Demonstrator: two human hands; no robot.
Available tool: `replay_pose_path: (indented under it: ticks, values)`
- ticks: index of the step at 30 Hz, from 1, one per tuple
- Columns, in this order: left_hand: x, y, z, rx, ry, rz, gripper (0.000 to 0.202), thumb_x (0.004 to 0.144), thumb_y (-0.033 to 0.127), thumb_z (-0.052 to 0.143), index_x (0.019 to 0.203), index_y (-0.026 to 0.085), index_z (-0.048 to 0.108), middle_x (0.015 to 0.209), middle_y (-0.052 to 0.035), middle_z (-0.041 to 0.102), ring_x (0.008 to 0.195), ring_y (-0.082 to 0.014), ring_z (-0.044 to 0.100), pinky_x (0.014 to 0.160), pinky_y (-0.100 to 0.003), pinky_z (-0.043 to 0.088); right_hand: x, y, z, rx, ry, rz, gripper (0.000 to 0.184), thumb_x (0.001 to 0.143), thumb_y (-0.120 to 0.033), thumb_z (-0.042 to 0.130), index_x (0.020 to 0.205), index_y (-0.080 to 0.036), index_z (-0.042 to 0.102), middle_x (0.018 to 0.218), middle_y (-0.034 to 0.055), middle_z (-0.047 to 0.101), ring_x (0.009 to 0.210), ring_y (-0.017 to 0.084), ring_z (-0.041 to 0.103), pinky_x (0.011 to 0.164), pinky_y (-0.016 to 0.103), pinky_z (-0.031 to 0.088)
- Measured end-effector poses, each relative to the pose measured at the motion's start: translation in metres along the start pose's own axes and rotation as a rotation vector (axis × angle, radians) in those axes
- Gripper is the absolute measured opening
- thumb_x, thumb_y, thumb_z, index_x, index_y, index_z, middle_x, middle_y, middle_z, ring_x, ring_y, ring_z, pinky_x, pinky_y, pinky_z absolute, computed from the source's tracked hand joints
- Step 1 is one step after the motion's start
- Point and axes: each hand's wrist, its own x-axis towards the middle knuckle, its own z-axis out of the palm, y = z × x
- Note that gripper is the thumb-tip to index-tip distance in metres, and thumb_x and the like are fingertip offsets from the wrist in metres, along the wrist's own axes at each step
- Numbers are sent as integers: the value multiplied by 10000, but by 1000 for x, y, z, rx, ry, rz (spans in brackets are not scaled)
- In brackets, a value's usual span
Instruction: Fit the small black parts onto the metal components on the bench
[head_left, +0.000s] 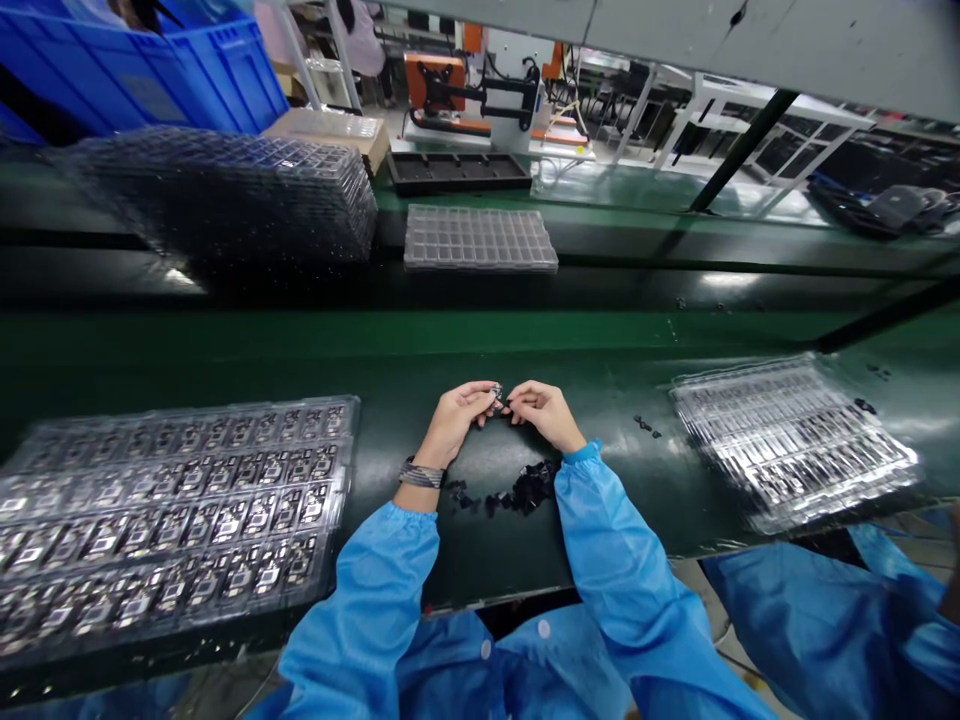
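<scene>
My left hand (456,418) pinches a small circuit board (496,391) between thumb and fingers, above the green work surface. Close beside it, my right hand (541,408) is closed in a pinch on a small black piece (505,408) at the board's edge. Whether piece and board touch is too small to tell. Just below my hands lies a loose pile of small black pieces (529,487). To the left sits a clear plastic tray (346,440) with rows of circuit boards in its pockets.
At right lies a stack of clear trays (795,440) with small parts, near a co-worker's blue sleeve (795,610). Behind stand a tall stack of clear trays (255,190), a single clear tray (480,240), a black tray (459,173) and a blue crate (150,75).
</scene>
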Motion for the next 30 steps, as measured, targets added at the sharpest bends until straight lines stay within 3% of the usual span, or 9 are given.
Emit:
replay_pose_path:
  ticks: [5,10,15,20,25,30]
  values:
    - [1,0,1,-20,65,36,361,639,289,877,890,124,678,831,-88,762,665,-135,653,513,-207,426,0,-2,1,5,1,7,278,775,-392,802,893,-174,676,759,44,749,571,138,653,560,259,520]
    - [1,1,-1,-54,114,54,569,626,268,889,1125,131,653,824,-47,746,683,-160,690,526,-224,496,-1,-3,3,6,-6,20,309,775,-425,808,897,-176,671,782,60,762,579,142,659,575,267,524]
    - [1,-2,0,-52,158,43,411,636,309,890,909,127,642,874,-105,765,793,-219,750,593,-258,558,-2,-3,4,-4,5,22,317,767,-430,812,897,-182,663,775,56,766,581,150,665,567,272,517]
    - [-1,-5,6,15,147,38,339,646,317,884,793,124,648,857,-118,769,773,-205,744,604,-250,533,-1,-3,3,0,22,-2,287,776,-403,804,882,-187,648,753,41,752,578,150,669,563,264,507]
    - [-2,-6,8,76,89,28,319,669,359,872,762,131,670,720,-71,731,633,-146,661,575,-245,487,-1,-4,3,-16,53,-13,254,763,-357,804,852,-186,639,719,22,730,564,149,673,544,249,494]
    - [-2,-6,7,136,69,22,331,675,390,867,744,154,645,594,-7,646,519,-104,553,497,-215,413,-2,-5,3,-27,62,-7,294,775,-411,801,866,-194,625,765,40,752,599,159,690,568,262,517]
